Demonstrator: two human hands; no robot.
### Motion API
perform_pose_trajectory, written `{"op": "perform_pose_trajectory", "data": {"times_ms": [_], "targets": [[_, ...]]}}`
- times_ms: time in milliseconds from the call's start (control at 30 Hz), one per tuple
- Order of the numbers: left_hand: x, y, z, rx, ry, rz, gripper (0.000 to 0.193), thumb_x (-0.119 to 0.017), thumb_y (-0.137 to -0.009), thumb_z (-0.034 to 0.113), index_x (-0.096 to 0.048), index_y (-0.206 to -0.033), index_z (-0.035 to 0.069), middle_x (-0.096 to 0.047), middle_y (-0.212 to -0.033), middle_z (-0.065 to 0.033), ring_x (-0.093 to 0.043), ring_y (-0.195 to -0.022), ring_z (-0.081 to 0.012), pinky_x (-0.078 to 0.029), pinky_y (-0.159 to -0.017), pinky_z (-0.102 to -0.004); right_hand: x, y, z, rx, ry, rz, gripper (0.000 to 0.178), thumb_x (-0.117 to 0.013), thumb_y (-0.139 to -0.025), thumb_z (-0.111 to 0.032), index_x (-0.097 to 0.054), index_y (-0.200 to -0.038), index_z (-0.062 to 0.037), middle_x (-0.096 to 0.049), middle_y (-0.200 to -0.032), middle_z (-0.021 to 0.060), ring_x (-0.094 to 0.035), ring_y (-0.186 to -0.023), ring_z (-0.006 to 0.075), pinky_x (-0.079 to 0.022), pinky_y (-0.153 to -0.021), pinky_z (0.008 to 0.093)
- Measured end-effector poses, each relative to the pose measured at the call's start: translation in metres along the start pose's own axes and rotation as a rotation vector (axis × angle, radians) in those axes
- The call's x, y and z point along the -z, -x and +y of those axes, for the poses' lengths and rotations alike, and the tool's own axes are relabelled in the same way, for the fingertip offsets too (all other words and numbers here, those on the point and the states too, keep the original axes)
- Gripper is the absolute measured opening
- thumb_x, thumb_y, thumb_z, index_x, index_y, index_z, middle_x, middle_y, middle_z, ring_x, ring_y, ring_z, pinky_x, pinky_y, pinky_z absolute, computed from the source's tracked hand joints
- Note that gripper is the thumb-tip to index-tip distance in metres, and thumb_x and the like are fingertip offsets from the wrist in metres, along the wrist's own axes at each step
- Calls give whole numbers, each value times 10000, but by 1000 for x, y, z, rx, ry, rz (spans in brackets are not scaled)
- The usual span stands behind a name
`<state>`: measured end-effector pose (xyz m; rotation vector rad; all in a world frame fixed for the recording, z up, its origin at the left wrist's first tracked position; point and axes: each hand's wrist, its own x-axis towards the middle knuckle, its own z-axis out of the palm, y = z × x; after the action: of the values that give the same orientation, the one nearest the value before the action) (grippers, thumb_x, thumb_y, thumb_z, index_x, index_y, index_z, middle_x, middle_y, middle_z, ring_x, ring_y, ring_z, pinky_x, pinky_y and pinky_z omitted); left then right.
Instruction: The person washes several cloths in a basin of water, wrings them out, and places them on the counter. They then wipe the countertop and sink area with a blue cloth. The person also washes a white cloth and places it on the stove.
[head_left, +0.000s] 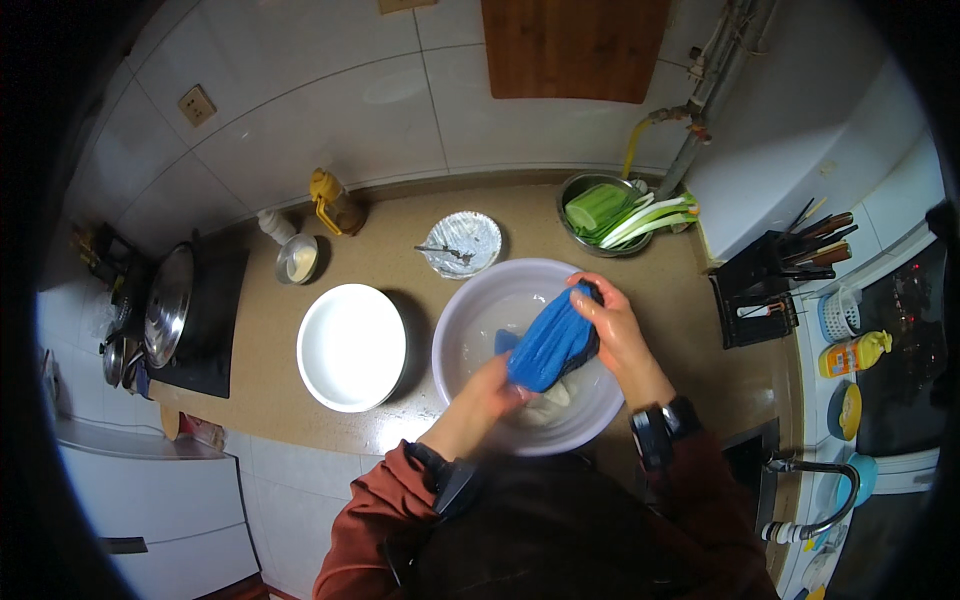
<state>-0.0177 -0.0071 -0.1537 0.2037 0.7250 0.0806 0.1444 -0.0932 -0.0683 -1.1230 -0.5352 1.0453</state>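
Over a pale lilac basin, a bundled blue cloth with a dark part along one side is stretched between my hands. My left hand grips its lower end, with the fingers slightly blurred. The upper end is in my right hand, whose thumb presses on the blue fabric. Water and some whitish, soft-looking material lie in the basin below, and a small blue piece shows beside the cloth. My hands and the cloth hide part of the basin's inside.
Left of the basin stands a white bowl. Behind are a foil-like dish, an oil bottle and a metal bowl of vegetables. A knife rack is at right, near the sink faucet; a stove is left.
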Motion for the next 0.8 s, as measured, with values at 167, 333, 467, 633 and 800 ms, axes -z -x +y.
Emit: {"op": "perform_pose_trajectory", "data": {"times_ms": [167,333,467,633,800], "targets": [[-18,26,-8,43,115,-359,295,-435,-954,193,-517,-1182,25,-607,-1118,-126,-611,-977,-248,-490,-875,-425,2,-2,61,-365,-256,170,429,-652,-835,-372,-577,-1114,-54,-604,-1053,76,-574,-956,187,-439,-890,322],[-16,30,-16,54,47,-405,318,-430,-963,250,-523,-1200,61,-586,-1178,-66,-580,-1033,-187,-447,-939,-358,1,17,70,-396,-680,96,459,-601,-848,-445,-560,-1051,-35,-607,-967,138,-602,-951,273,-476,-876,414],[-4,37,-13,69,160,-329,465,-491,-910,430,-506,-1226,89,-580,-1195,-76,-575,-1044,-245,-432,-946,-450,-5,4,37,-300,-295,99,340,-628,-828,-263,-560,-1064,-29,-603,-992,102,-589,-943,242,-474,-859,386],[0,40,-10,303,150,-34,835,-491,-736,747,-358,-1301,147,-577,-1072,-172,-526,-1059,-401,-434,-879,-539,-25,7,20,107,224,-105,355,-613,-781,-86,-562,-1120,7,-594,-1063,84,-558,-975,178,-446,-870,318],[-6,20,-16,111,68,-108,764,-530,-680,769,-492,-1150,168,-573,-1067,-88,-550,-999,-297,-472,-806,-475,-37,34,24,170,464,-314,278,-605,-775,-50,-575,-1047,-3,-601,-996,86,-550,-958,157,-414,-889,293]]}}
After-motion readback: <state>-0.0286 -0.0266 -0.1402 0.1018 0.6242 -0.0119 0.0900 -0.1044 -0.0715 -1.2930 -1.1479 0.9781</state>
